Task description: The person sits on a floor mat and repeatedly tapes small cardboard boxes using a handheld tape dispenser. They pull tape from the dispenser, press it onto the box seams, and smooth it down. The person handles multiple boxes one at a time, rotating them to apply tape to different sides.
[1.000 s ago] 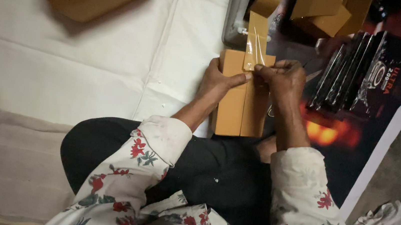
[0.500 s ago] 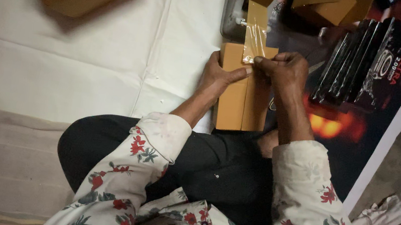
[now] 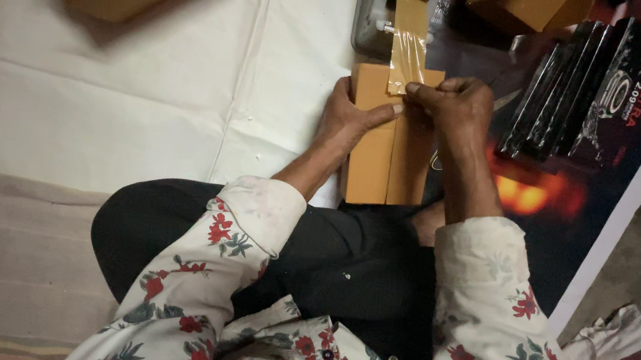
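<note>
**Tape strip on a small carton**

A white sheet [image 3: 146,88] covers the floor. On its edge, before the knees, lies a small brown box [image 3: 385,151]. The left hand [image 3: 347,119] presses flat on it, fingers extended. The right hand [image 3: 453,107] pinches a brown tape strip [image 3: 409,41] at the box's far end. Black packages [image 3: 588,90] stand just right.

Matt brown cardboard on the small box [image 3: 389,144], smooth and creased along its flaps. Glossy, translucent brown plastic tape [image 3: 408,45], shining where wrinkled. Matt white cloth sheet [image 3: 146,88], softly folded. Shiny black plastic-wrapped packs [image 3: 588,90]. Soft floral-printed fabric on the sleeves [image 3: 221,273]. Glossy printed banner [image 3: 544,197] underneath.
</note>
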